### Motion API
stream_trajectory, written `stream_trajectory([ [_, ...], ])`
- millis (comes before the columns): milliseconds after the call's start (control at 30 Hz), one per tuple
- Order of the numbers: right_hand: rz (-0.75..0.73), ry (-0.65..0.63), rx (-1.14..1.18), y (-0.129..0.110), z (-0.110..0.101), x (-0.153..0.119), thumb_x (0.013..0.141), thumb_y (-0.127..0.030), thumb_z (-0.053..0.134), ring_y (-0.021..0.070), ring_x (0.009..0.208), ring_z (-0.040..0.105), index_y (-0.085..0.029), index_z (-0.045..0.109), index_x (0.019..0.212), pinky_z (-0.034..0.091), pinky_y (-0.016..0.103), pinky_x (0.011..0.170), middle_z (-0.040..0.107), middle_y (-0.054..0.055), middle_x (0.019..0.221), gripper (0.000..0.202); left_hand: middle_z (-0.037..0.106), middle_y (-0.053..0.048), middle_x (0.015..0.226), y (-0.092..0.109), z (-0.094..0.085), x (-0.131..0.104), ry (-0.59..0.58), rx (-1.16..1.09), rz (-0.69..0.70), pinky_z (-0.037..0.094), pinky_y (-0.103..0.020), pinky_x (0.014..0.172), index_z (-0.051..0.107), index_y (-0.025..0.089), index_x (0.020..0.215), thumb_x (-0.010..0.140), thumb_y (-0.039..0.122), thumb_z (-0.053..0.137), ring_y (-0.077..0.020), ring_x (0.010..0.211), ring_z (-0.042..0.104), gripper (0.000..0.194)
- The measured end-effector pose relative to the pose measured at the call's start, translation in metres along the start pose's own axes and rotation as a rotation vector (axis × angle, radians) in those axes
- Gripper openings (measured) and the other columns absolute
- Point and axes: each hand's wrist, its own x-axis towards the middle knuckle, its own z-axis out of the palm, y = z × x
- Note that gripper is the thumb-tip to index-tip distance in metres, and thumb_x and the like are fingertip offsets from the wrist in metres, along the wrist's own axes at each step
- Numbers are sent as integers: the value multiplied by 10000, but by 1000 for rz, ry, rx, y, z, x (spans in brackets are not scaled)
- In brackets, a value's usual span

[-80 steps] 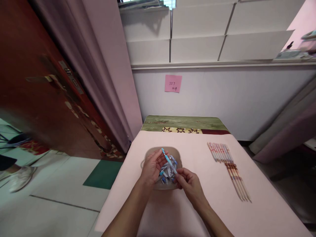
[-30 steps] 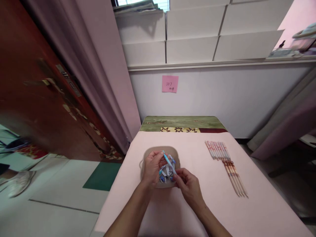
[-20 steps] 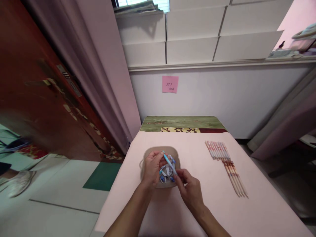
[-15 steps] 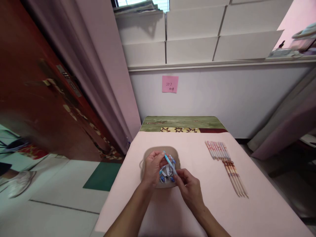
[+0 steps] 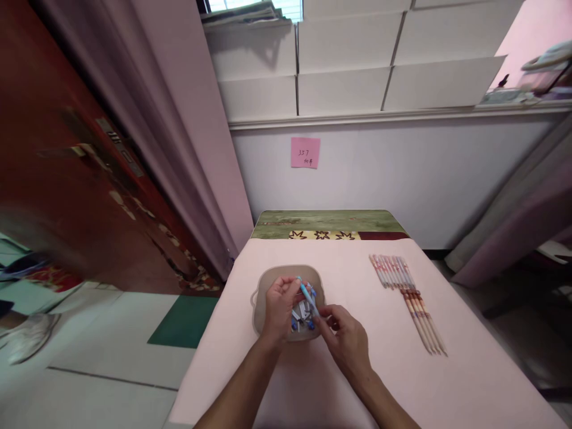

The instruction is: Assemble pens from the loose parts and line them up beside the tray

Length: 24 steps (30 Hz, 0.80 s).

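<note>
Between my two hands a light-blue pen [image 5: 310, 298] slants above a beige basin [image 5: 268, 280]. My left hand [image 5: 280, 301] pinches its upper end over the basin. At the lower end, by the basin's right rim, the fingers of my right hand [image 5: 344, 336] are closed on the pen. Small blue, white and grey pen parts [image 5: 302, 311] lie loose in the basin, partly hidden by my left hand and the pen.
A row of pale pens with reddish patterns [image 5: 392, 272] lies on the pink-covered table [image 5: 357, 381] at right. Several cream and brown pens [image 5: 423, 322] lie just below it. A pink note [image 5: 305, 153] is on the wall. At far left is a person's shoe [image 5: 33, 336].
The view has shifted slightly. Both hands keep hold of the pen over the basin, with only a small shift of the left fingers at its upper end.
</note>
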Motion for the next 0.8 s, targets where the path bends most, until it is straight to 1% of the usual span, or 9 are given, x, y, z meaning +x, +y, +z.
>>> stream_trajectory([
  [133, -45, 40, 5, 3, -1, -3, 812, -373, 609, 135, 542, 549, -218, 652, 812, 392, 229, 530, 630, 10, 686, 161, 709, -49, 697, -8, 3, 1, -29, 26, 9, 538, -293, 640, 575, 145, 814, 610, 320, 797, -187, 643, 688, 348],
  [267, -31, 123, 8, 9, -11, -6, 820, -376, 602, 141, 568, 542, -213, 655, 827, 398, 234, 558, 620, 14, 680, 172, 725, -74, 775, -7, 7, -2, -72, 82, -6, 537, -300, 718, 614, 139, 855, 605, 340, 805, -186, 715, 691, 373],
  [333, 15, 194, -42, 19, -26, -3, 818, -402, 598, 145, 569, 543, -214, 661, 837, 400, 241, 568, 619, 9, 668, 198, 733, -89, 833, -3, 5, -6, -68, 118, 1, 535, -304, 754, 626, 144, 862, 606, 356, 804, -188, 744, 691, 377],
  [400, 102, 275, -126, 37, -49, 1, 807, -443, 593, 154, 576, 552, -219, 665, 839, 393, 249, 568, 628, 7, 669, 238, 736, -92, 860, 1, -4, -13, -64, 201, 4, 535, -290, 739, 641, 148, 851, 603, 369, 804, -180, 721, 686, 370],
  [500, 316, 365, -367, 71, -88, 5, 788, -484, 577, 183, 630, 582, -232, 672, 845, 345, 253, 539, 660, 12, 708, 275, 732, -66, 794, 3, -24, -23, -75, 305, -9, 536, -273, 693, 645, 154, 834, 625, 398, 785, -173, 674, 674, 350],
  [567, 487, 328, -538, 93, -110, 4, 798, -471, 552, 191, 705, 609, -248, 674, 863, 335, 250, 556, 694, 11, 803, 262, 729, -54, 780, 1, -37, -29, -78, 344, -29, 531, -259, 685, 642, 153, 850, 661, 421, 755, -158, 655, 662, 347],
  [633, 604, 252, -634, 108, -123, 3, 818, -445, 518, 200, 758, 627, -262, 674, 912, 343, 253, 573, 708, 15, 862, 258, 730, -50, 792, -2, -46, -33, -66, 357, -32, 531, -257, 693, 638, 152, 865, 662, 431, 751, -153, 656, 656, 364],
  [700, 660, 202, -708, 116, -127, 2, 836, -410, 485, 208, 780, 637, -266, 672, 946, 357, 261, 589, 712, 31, 900, 261, 730, -53, 804, -5, -50, -35, -53, 366, -32, 532, -263, 701, 636, 148, 867, 649, 438, 758, -159, 669, 657, 383],
  [800, 655, 202, -803, 118, -125, 2, 853, -353, 449, 214, 805, 642, -255, 674, 951, 387, 277, 625, 702, 54, 967, 264, 728, -64, 808, -7, -51, -37, -52, 389, -27, 535, -288, 706, 636, 142, 867, 643, 445, 758, -178, 680, 662, 397],
])
